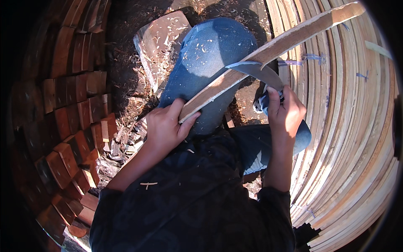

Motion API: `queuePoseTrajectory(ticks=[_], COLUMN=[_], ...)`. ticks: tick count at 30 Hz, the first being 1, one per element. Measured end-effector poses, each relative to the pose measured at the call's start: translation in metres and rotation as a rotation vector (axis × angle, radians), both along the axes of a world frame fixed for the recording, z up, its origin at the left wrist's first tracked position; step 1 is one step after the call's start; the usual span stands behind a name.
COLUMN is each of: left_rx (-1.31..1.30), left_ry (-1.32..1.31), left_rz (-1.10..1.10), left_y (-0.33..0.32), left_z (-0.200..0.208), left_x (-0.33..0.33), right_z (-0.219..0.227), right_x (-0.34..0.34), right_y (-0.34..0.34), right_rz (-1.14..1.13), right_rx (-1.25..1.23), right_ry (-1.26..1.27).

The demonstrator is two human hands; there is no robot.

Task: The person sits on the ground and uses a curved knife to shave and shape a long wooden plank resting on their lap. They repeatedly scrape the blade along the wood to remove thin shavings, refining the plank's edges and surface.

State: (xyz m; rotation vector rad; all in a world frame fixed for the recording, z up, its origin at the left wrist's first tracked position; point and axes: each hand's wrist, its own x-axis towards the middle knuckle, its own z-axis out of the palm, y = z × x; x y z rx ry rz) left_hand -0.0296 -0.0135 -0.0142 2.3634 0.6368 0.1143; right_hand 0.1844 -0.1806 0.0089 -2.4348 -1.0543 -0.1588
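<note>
A long, narrow wooden strip (294,38) slants across my jeans-clad thigh, rising to the upper right. My left hand (166,124) grips its near end, thumb on one side and fingers on the other. In my right hand (286,110) is a curved, sickle-like knife (262,73), its handle mostly hidden by the fingers. The blade lies across the strip around the middle, its tip pointing left. A small curl of wood stands up beside the blade.
Stacked reddish-brown wood blocks (63,164) rise on the left. Bundles of long pale strips (331,138), tied with bluish string, fill the right side. A flat board (166,38) scattered with shavings lies beyond my knee, and more shavings cover the ground.
</note>
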Motion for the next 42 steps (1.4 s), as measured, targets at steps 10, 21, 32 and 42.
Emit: queuePoseTrajectory(ticks=[10, 21, 32, 42], left_rx=[-0.022, -0.015, -0.086, -0.096], left_ry=[-0.022, 0.003, 0.007, 0.013], left_rz=[-0.005, -0.009, -0.003, -0.006], left_y=[0.004, 0.004, 0.007, 0.007], left_z=[-0.001, 0.000, -0.003, 0.001], left_x=[0.003, 0.003, 0.002, 0.005], right_z=[-0.002, 0.000, -0.001, -0.004], right_x=[-0.025, 0.012, 0.000, 0.020], right_y=[0.010, -0.002, 0.004, 0.000], right_rz=[0.097, -0.106, 0.029, -0.003], right_rx=[-0.067, 0.033, -0.095, -0.007], right_ry=[0.191, 0.193, 0.102, -0.099])
